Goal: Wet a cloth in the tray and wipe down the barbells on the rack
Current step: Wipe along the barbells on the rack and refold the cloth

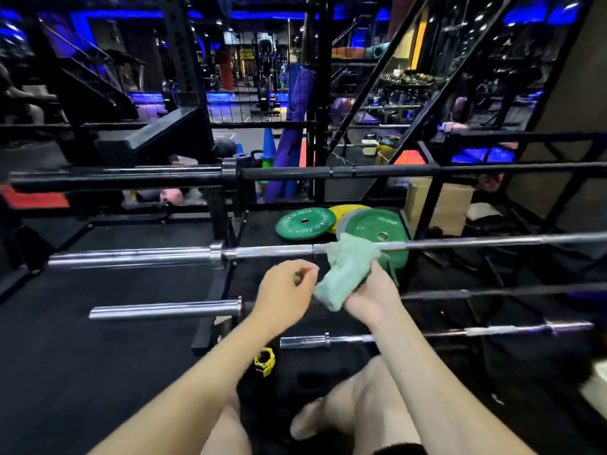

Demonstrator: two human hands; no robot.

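A pale green cloth (345,270) is draped over a chrome barbell (269,251) lying across the rack at mid-height. My right hand (372,295) grips the cloth's lower end just below that bar. My left hand (285,287) hovers beside the cloth's left edge with fingers curled and thumb near the fingertips; I see nothing held in it. A black barbell (328,172) lies higher and farther back. Two lower bars sit nearer me, a thick chrome sleeve (164,309) and a thin bar (427,333). No tray is in view.
Green plates (305,223) and a yellow plate (345,210) lie on the floor behind the rack. A yellow collar clamp (264,361) sits by my knees. Black rack uprights (430,198) stand to the right, cardboard boxes (453,205) beyond. Black rubber flooring spreads to the left.
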